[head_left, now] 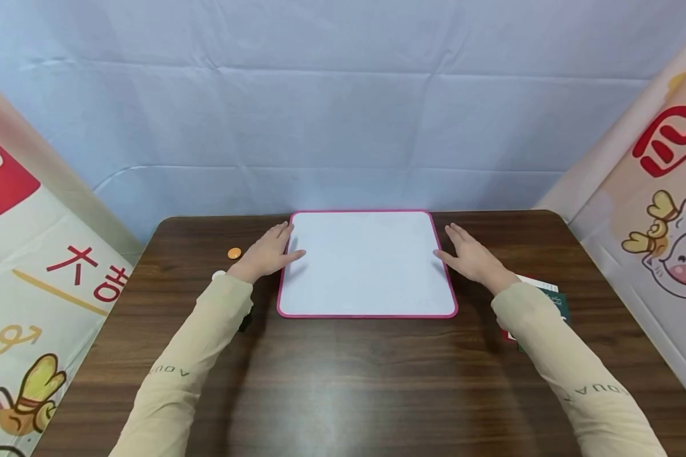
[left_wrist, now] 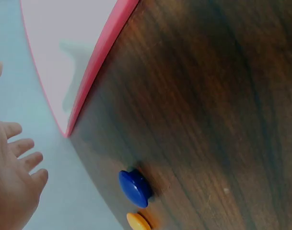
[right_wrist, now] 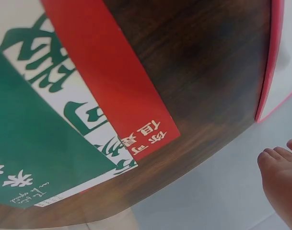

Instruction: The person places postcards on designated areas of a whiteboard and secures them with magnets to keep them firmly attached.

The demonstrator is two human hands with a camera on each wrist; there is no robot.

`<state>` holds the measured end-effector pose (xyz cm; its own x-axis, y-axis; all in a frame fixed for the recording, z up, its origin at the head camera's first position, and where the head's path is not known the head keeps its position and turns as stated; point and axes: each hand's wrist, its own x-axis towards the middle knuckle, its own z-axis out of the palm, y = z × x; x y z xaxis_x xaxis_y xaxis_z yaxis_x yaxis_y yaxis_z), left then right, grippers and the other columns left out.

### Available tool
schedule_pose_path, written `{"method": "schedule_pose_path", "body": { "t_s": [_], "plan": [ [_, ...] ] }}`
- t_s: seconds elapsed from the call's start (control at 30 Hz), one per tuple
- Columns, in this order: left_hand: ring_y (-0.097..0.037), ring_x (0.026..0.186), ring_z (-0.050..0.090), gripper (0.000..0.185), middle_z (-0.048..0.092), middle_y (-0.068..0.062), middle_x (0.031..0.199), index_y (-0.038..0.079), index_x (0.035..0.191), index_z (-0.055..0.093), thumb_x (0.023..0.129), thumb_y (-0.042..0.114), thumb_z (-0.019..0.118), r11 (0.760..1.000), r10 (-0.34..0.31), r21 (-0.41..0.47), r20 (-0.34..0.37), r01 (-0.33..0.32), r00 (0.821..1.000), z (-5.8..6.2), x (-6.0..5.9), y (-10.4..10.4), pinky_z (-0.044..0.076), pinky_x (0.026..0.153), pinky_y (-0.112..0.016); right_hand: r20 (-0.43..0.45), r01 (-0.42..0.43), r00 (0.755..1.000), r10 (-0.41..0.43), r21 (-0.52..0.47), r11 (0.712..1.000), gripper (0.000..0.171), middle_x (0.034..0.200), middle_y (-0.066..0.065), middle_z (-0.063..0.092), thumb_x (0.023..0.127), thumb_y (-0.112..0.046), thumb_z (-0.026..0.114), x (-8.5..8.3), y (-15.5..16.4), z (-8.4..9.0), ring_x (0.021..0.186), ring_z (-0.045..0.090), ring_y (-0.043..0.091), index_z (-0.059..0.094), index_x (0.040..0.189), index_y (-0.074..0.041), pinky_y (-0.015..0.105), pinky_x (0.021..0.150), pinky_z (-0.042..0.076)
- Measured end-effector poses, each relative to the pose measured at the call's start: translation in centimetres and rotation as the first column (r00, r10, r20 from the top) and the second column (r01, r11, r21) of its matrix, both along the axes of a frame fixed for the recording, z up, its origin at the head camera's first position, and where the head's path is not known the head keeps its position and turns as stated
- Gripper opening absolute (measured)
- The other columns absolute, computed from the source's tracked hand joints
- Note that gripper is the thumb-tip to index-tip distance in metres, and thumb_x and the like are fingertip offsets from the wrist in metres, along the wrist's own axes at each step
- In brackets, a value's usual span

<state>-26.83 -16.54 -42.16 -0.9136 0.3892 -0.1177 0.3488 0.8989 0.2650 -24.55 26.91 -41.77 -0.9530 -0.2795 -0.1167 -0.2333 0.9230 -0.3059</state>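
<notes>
A white board with a pink rim point(head_left: 366, 263) lies flat in the middle of the dark wooden table point(head_left: 343, 374). My left hand point(head_left: 269, 254) rests flat at the board's left edge, fingers straight and thumb touching the rim. My right hand point(head_left: 471, 257) lies the same way at the right edge. The left wrist view has the board's corner point(left_wrist: 64, 57) and my left hand point(left_wrist: 11, 184) with spread fingers. In the right wrist view the fingertips of my right hand point(right_wrist: 282, 177) show near the board's rim point(right_wrist: 273, 62). Neither hand holds anything.
An orange round magnet point(head_left: 234, 253) and a white one point(head_left: 219, 275) lie left of my left hand. A blue magnet point(left_wrist: 134, 188) sits beside the orange magnet point(left_wrist: 138, 221). Printed red point(right_wrist: 107, 81) and green point(right_wrist: 35, 143) cards point(head_left: 549, 295) lie under my right forearm. Banners flank the table.
</notes>
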Motion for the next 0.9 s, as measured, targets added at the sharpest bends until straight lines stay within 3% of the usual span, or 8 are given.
{"method": "schedule_pose_path", "body": {
  "t_s": [0.53,0.9],
  "plan": [
    [-0.029,0.137,0.015,0.085,0.015,-0.014,0.15,0.007,0.146,0.016,0.086,0.06,0.045,0.999,0.038,-0.018,0.093,-0.036,0.995,-1.9,0.7,0.8,0.019,0.109,-0.044,0.059,-0.014,0.998,0.012,0.035,0.999,0.081,0.148,0.026,0.011,0.09,-0.048,0.047,1.1,-1.1,-0.8,0.134,0.014,0.042,0.015,0.143,0.004,0.055,0.105,0.017],
    [-0.029,0.138,0.008,0.089,0.008,-0.017,0.151,0.001,0.145,0.014,0.086,0.058,0.047,1.0,-0.015,0.001,0.155,0.015,0.988,-2.0,1.2,1.2,0.015,0.11,-0.043,0.057,-0.037,0.998,0.036,0.025,0.999,0.079,0.148,0.025,0.013,0.089,-0.045,0.05,1.6,-1.4,-1.5,0.134,0.015,0.041,0.019,0.143,0.003,0.054,0.105,0.018]
  ]
}}
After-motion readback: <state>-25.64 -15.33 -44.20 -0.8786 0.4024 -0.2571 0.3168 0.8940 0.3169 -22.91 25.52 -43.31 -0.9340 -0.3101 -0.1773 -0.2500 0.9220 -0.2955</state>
